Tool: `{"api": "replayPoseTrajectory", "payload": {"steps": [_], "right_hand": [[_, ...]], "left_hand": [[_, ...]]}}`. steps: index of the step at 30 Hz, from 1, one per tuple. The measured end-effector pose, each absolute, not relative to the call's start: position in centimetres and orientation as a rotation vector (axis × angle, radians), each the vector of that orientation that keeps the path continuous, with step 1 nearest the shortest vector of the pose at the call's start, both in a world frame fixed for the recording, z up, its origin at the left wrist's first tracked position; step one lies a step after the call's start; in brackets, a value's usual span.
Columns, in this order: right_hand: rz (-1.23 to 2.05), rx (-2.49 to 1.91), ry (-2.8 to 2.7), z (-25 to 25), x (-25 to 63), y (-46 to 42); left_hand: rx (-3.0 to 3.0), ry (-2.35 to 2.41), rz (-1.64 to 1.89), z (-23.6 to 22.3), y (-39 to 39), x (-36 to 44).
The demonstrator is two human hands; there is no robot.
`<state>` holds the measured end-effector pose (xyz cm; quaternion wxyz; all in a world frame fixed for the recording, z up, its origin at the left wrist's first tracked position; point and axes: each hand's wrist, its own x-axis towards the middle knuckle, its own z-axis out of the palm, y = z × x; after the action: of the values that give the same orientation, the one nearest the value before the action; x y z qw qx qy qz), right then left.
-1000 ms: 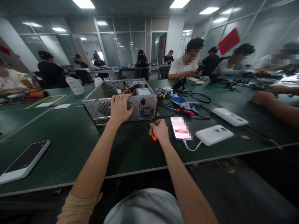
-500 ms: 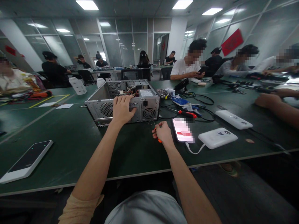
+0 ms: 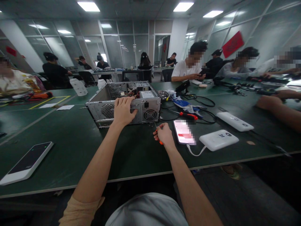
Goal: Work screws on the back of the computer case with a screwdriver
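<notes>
A metal computer case (image 3: 107,111) lies on the green table (image 3: 131,150) with its top side uncovered and its rear panel facing me. My left hand (image 3: 124,111) is on that panel, fingers hooked over the upper edge and thumb on the outside face. Inside the case, cables and a power supply (image 3: 147,94) show. My right hand (image 3: 164,133) is closed around a small screwdriver (image 3: 161,142) with an orange handle. Its thin shaft points up toward the lower right corner of the case; whether the tip touches anything I cannot tell.
Right of my right hand lies a lit phone (image 3: 183,131) wired to a white power bank (image 3: 218,140); another power bank (image 3: 235,121) is behind. A red-black screwdriver (image 3: 188,115), blue-white gloves (image 3: 185,105) and black cables lie beside the case. At left sits a white device (image 3: 29,161). Other people sit around.
Both hands keep their places on the case and the screwdriver. The view has shifted very slightly; nothing else has visibly moved.
</notes>
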<state>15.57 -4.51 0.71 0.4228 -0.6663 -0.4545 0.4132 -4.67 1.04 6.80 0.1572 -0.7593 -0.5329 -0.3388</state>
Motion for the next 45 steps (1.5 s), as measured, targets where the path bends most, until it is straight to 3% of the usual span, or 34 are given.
{"api": "replayPoseTrajectory", "payload": {"steps": [34,41,45], "right_hand": [[1.021,-1.676,-1.194,0.7,15.9,-6.1],[0.953,-1.572,-1.281,-0.6,17.1,-8.7],[0.879,-1.495,-1.299,-0.9,17.2,-9.9]], "left_hand": [[-2.148,-1.474,-1.005,6.5,1.4,-4.7],[-1.995,-1.271,-1.196,3.5,0.6,-3.6],[-2.313,-1.037,-0.936,1.8,-0.2,-1.4]]}}
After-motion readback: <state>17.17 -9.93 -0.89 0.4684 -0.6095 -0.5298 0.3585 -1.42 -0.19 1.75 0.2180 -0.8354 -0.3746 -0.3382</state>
